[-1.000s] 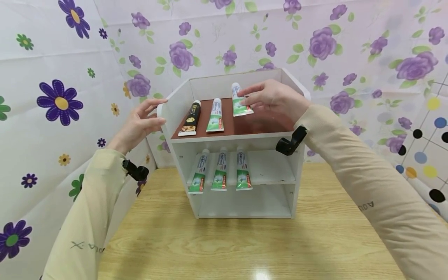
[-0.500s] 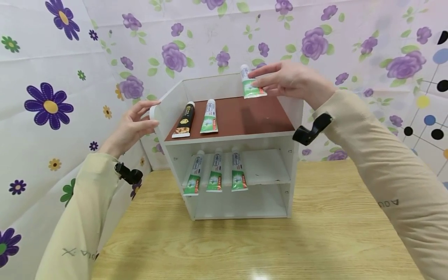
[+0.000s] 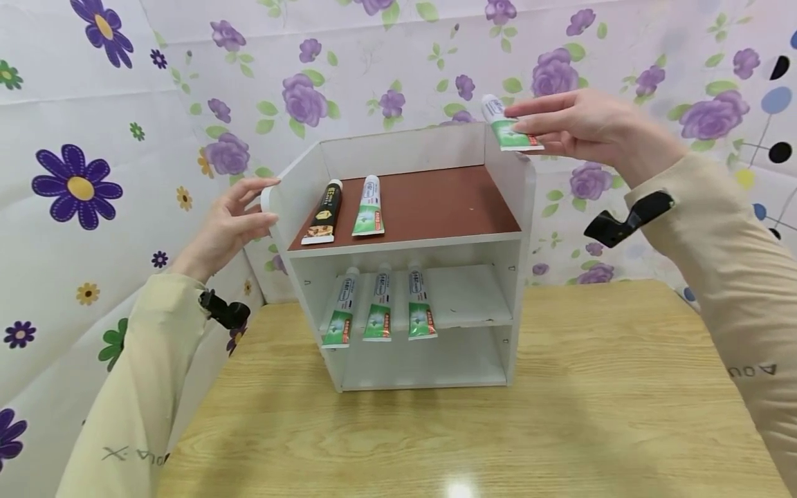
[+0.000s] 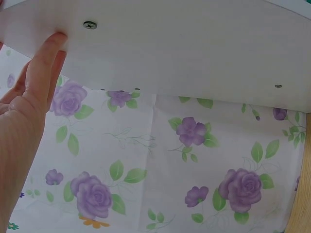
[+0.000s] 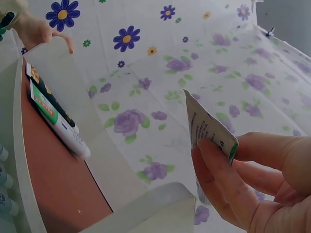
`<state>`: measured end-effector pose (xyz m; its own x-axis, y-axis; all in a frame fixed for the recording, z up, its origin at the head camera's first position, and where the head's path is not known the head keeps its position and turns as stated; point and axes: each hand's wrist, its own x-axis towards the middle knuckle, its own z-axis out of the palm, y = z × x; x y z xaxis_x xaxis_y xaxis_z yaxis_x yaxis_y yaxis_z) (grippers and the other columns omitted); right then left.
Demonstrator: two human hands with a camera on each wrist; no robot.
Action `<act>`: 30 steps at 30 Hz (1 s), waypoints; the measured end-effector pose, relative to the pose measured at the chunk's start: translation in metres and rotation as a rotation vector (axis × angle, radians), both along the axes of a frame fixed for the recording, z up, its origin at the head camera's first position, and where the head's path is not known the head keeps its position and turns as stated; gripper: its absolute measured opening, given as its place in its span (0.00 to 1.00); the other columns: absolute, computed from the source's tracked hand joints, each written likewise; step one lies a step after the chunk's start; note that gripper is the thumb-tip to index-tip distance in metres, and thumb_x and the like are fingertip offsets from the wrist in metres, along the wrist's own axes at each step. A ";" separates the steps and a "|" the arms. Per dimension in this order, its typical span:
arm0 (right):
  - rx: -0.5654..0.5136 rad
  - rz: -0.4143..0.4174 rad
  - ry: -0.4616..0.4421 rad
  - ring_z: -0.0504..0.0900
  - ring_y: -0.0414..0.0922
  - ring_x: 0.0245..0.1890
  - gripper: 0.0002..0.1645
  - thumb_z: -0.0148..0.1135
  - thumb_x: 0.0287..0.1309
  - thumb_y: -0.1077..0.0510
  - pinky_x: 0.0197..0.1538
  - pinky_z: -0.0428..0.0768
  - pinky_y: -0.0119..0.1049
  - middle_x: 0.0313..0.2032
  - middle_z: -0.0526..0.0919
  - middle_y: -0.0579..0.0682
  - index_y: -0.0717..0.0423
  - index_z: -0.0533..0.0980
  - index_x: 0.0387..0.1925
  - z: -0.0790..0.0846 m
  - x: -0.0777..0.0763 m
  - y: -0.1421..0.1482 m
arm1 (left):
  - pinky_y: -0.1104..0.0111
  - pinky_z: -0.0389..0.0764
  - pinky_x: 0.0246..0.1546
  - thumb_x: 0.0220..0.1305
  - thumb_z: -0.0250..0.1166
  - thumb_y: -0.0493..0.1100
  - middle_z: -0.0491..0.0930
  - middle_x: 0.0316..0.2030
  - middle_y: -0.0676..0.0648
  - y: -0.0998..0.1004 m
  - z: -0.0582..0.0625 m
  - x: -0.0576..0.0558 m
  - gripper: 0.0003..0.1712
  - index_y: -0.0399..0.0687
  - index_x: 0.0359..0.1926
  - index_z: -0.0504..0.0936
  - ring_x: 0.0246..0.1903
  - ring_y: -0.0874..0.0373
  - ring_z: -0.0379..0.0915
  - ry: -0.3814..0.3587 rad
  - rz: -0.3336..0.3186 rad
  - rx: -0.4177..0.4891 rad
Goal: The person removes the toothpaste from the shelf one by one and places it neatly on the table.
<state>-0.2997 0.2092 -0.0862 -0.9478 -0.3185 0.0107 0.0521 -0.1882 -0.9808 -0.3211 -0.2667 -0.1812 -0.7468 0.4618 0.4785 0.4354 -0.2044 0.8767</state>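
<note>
- Right hand [image 3: 594,128]: fingers and thumb pinching green-white tube [image 3: 512,131], raised near right side panel [image 3: 509,173].
- Left hand [image 3: 225,225]: thumb and fingers apart, touching left side panel [image 3: 299,187].
- Top shelf [image 3: 448,207]: black tube [image 3: 324,213], second green-white one [image 3: 369,207].
- Middle shelf [image 3: 470,294]: three similar tubes [image 3: 378,304].

Small print [image 5: 200,129] on tube [image 5: 214,127] (illegible)

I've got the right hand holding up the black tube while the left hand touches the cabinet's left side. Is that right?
Not the tube: the right hand holds a green and white tube; the head view shows the black tube lying on the brown top shelf. The left hand does touch the cabinet's left side.
</note>
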 end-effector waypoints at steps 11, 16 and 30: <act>0.032 0.016 0.063 0.79 0.50 0.39 0.16 0.57 0.54 0.73 0.42 0.75 0.37 0.51 0.69 0.56 0.60 0.79 0.44 -0.014 -0.004 0.035 | 0.69 0.75 0.38 0.59 0.53 0.23 0.55 0.60 0.42 0.000 0.001 0.002 0.28 0.48 0.57 0.71 0.42 0.56 0.68 -0.009 0.038 -0.037; 0.079 -0.036 0.044 0.80 0.47 0.32 0.17 0.59 0.52 0.73 0.31 0.78 0.33 0.42 0.78 0.56 0.57 0.79 0.44 -0.027 -0.003 0.052 | 0.69 0.75 0.38 0.59 0.53 0.23 0.55 0.60 0.42 -0.001 0.002 0.002 0.28 0.49 0.58 0.71 0.43 0.55 0.68 -0.013 0.047 -0.041; 0.241 -0.021 0.066 0.80 0.47 0.36 0.19 0.57 0.57 0.69 0.36 0.78 0.35 0.42 0.79 0.53 0.47 0.78 0.46 -0.107 -0.013 0.094 | 0.70 0.75 0.36 0.58 0.54 0.23 0.56 0.59 0.41 0.001 0.001 0.002 0.27 0.48 0.57 0.71 0.41 0.55 0.68 -0.010 0.036 -0.029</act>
<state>-0.3124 0.3029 -0.1932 -0.9541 -0.2994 -0.0007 -0.0152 0.0510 -0.9986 -0.3189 -0.2655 -0.1801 -0.7677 0.4484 0.4578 0.4334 -0.1630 0.8864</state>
